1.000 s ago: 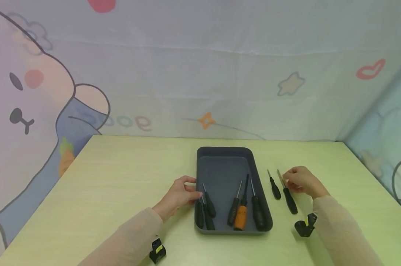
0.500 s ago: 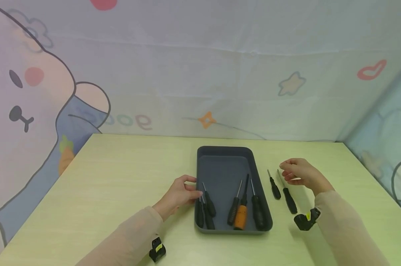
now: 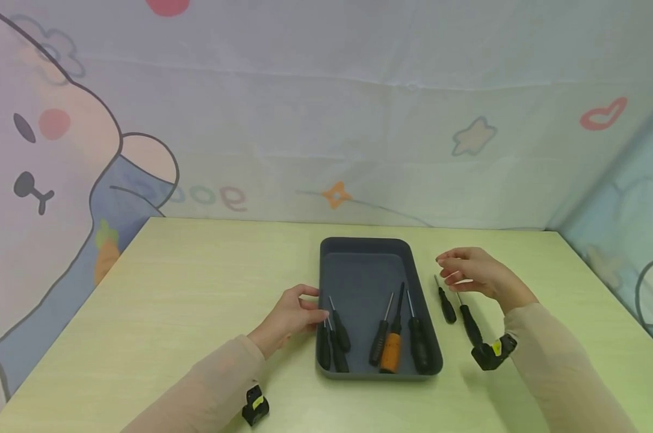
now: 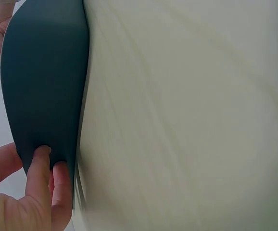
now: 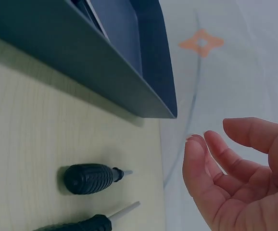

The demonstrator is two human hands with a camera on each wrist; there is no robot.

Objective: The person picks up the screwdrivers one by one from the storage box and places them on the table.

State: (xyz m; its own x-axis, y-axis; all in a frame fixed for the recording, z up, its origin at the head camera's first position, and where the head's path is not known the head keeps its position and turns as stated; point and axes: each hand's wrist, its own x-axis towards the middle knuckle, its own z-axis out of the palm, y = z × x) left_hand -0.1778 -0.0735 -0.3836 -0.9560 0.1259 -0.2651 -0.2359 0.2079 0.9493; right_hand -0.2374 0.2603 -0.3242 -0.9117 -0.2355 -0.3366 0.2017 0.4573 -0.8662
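Observation:
My left hand (image 3: pixel 287 319) holds the left wall of a dark grey tray (image 3: pixel 363 267), thumb over the rim. In the left wrist view, its fingers (image 4: pixel 39 178) lie against the tray's outer side. My right hand (image 3: pixel 483 275) hovers with nothing in it, fingers loosely bent and thumb apart. Below it on the table lie a short black screwdriver (image 3: pixel 447 307) and a longer black screwdriver (image 3: pixel 470 326), its shaft partly hidden. Inside the tray, several black-handled screwdrivers (image 3: pixel 339 334) rest at left; at right are an orange-handled screwdriver (image 3: pixel 391 352) and black ones (image 3: pixel 419 346) beside it.
The pale wooden table (image 3: pixel 207 270) extends on both sides of the tray. A printed cloth (image 3: pixel 358 132) hangs behind its far edge. Each sleeve has a small black wrist camera (image 3: pixel 493 353) strapped near it.
My right hand has lifted from beside the longer screwdriver and moved left and away, over the tips of both loose screwdrivers. The left hand and tray stay put.

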